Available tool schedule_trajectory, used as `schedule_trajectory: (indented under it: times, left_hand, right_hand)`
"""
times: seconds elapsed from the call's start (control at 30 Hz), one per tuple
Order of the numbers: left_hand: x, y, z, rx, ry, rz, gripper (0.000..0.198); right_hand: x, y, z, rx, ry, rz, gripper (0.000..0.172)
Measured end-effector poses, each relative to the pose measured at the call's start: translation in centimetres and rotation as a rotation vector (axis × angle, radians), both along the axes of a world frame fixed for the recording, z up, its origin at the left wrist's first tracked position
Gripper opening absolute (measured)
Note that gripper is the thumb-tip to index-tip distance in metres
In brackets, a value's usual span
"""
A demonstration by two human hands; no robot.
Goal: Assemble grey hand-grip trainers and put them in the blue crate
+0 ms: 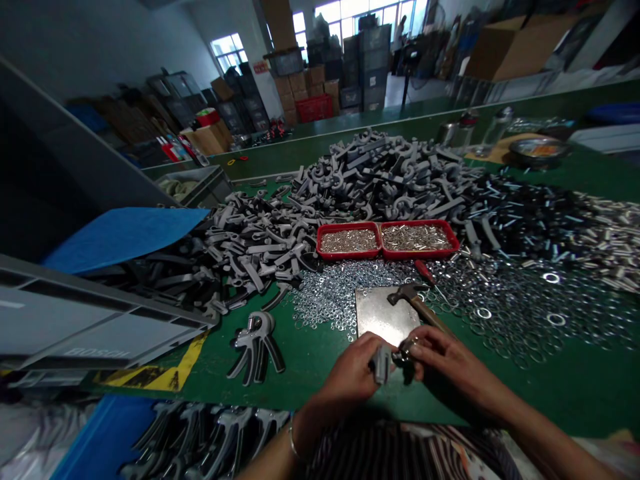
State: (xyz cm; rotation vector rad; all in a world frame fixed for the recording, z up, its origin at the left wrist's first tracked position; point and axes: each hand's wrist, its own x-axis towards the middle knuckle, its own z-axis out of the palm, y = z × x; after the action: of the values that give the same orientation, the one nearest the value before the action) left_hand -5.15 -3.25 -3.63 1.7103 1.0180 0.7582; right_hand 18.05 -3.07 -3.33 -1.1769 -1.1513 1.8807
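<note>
My left hand (pixel 350 368) is closed around a grey plastic handle (pixel 383 365) of the hand grip strengthener kind, its end facing me. In the fingertips of my right hand (pixel 445 352) is a small shiny metal part (pixel 407 347), held against the handle's side; its exact shape is blurred. Both hands are just in front of a flat metal plate (pixel 377 313). A claw hammer (pixel 414 300) lies partly on that plate, its handle running behind my right hand. To the left, assembled hand grip strengtheners (pixel 257 343) with coil springs lie on the green table (pixel 305 357).
Loose metal rings (pixel 330 293) spread around the plate, near a red-handled screwdriver (pixel 425 271). Behind stand red trays (pixel 350 255) of small metal pieces and a heap of grey handles (pixel 380 173). A grey crate (pixel 100 333) borders the left; a blue bin (pixel 107 440) holds more strengtheners.
</note>
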Motion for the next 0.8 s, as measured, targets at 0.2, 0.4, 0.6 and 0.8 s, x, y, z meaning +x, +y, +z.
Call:
schedule_trajectory:
  times: [0.2, 0.4, 0.6, 0.8]
  left_hand:
    - [-1.1, 0.7, 0.7, -0.281, -0.214, 0.140, 0.034]
    - [1.3, 1.7, 0.4, -0.225, -0.271, 0.274, 0.035]
    - [3.9, 0.8, -0.7, -0.148, -0.189, 0.422, 0.035]
    - [3.1, -0.4, 0.2, -0.375, -0.148, 0.168, 0.034]
  right_hand:
    - [1.0, 0.5, 1.4, 0.211, -0.196, -0.091, 0.033]
    - [-0.5, 0.0, 1.6, 0.173, -0.152, -0.223, 0.039]
    - [-3.6, -0.7, 1.8, 0.167, -0.064, -0.391, 0.043]
    - [-4.0, -0.6, 1.2, 0.304, -0.191, -0.327, 0.029]
